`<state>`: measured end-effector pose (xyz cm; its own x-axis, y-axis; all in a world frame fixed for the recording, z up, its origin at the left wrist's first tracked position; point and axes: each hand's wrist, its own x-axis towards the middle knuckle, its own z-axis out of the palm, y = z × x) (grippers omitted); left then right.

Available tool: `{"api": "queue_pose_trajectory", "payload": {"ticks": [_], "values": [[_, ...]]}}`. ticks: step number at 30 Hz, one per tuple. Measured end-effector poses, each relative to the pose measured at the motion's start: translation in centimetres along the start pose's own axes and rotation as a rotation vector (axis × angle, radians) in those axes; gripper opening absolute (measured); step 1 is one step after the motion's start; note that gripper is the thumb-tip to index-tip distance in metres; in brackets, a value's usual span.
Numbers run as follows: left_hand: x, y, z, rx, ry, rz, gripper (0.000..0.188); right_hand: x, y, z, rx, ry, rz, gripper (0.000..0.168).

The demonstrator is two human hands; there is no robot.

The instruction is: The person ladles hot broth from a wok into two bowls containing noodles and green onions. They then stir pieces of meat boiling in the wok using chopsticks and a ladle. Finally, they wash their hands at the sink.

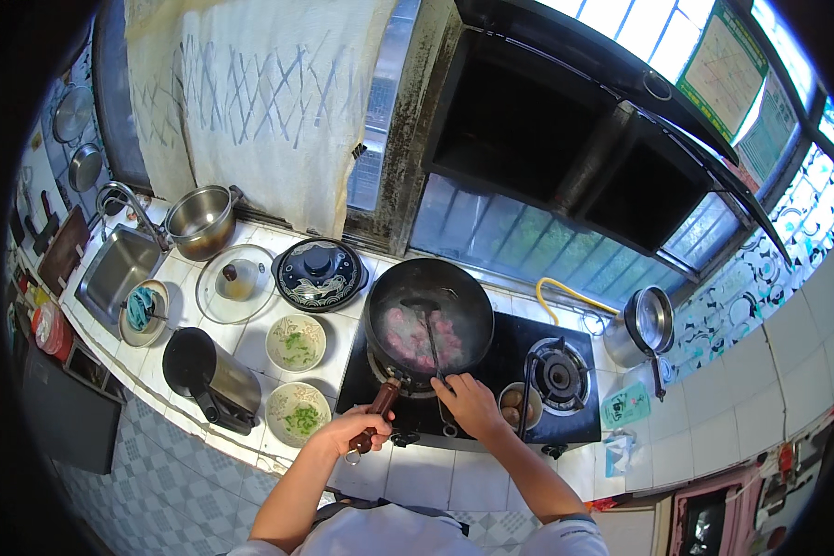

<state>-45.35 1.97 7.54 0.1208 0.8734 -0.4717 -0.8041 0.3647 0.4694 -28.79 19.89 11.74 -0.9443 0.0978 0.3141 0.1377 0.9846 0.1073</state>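
My left hand (356, 431) grips the brown wooden handle (385, 402) of a dark wok (469, 285), which sits over the left burner of a black gas hob (459, 425). In my right hand (470, 405) is the handle of a dark metal spatula (429, 326). Its head rests inside the wok, towards the far side. Pinkish pieces of raw-looking meat (406, 340) lie around it in pale, cloudy liquid or steam; I cannot tell which.
Left of the hob stand two patterned bowls (278, 415) with chopped greens, a lidded dark casserole (318, 274), a glass lid (212, 306) and an electric kettle (212, 375). A bowl of brown eggs (532, 415) sits by the right burner (560, 377). Overhead hangs a range hood (528, 118).
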Motion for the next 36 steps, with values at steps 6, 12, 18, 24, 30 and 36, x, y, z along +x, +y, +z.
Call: {"api": "queue_pose_trajectory", "payload": {"ticks": [6,12,18,24,30,36], "values": [[0.2,0.5,-0.2,0.053,0.01,-0.011,0.03,-1.9,0.3,-0.4,0.052,0.127,0.31,0.034],[0.3,0.7,-0.2,0.151,0.033,-0.008,0.037,-4.4,-0.6,-1.6,0.229,0.293,0.529,0.022],[0.3,1.0,-0.3,0.212,0.083,0.018,0.041,-6.3,-2.3,-2.3,0.28,0.314,0.583,0.02],[-0.3,1.3,-0.3,0.244,0.098,0.005,0.042,-7.9,-3.6,-1.4,0.339,0.283,0.644,0.018],[-1.1,0.8,0.4,0.228,0.141,0.026,0.039,-8.8,-5.5,0.7,0.409,0.094,0.708,0.015],[-2.5,-0.2,-0.8,-0.061,0.087,0.133,0.037,-8.6,-8.6,3.7,0.5,-0.105,0.708,0.017]]}}
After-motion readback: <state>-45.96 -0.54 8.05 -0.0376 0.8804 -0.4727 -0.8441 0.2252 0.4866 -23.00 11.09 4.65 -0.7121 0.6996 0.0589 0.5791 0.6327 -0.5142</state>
